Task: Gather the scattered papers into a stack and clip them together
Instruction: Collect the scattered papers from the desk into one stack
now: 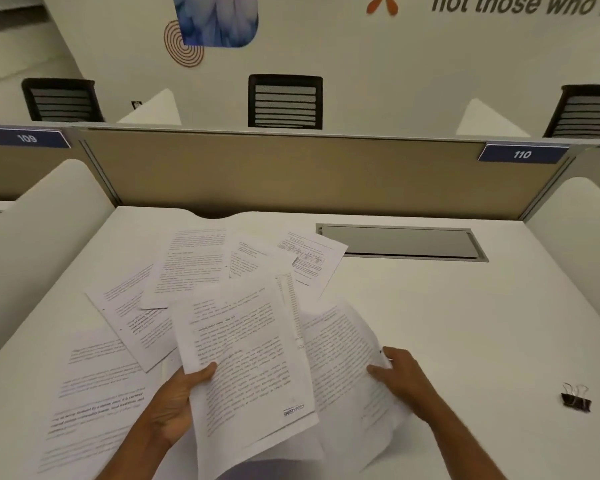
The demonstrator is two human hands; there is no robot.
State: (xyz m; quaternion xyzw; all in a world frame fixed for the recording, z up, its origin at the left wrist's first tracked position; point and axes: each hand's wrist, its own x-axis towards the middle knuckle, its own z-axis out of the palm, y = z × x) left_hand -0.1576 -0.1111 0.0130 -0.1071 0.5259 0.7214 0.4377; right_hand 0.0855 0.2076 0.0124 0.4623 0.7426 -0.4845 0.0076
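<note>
Several printed white papers lie scattered and overlapping across the white desk. My left hand grips a small bunch of sheets by its left edge, thumb on top, lifted above the desk. My right hand pinches the right edge of another sheet that curls up beside the bunch. A black binder clip with silver handles sits alone on the desk at the right, well apart from both hands.
A tan partition closes the desk's far side, with white side dividers left and right. A grey cable hatch is set in the desk behind the papers. Black chairs stand beyond.
</note>
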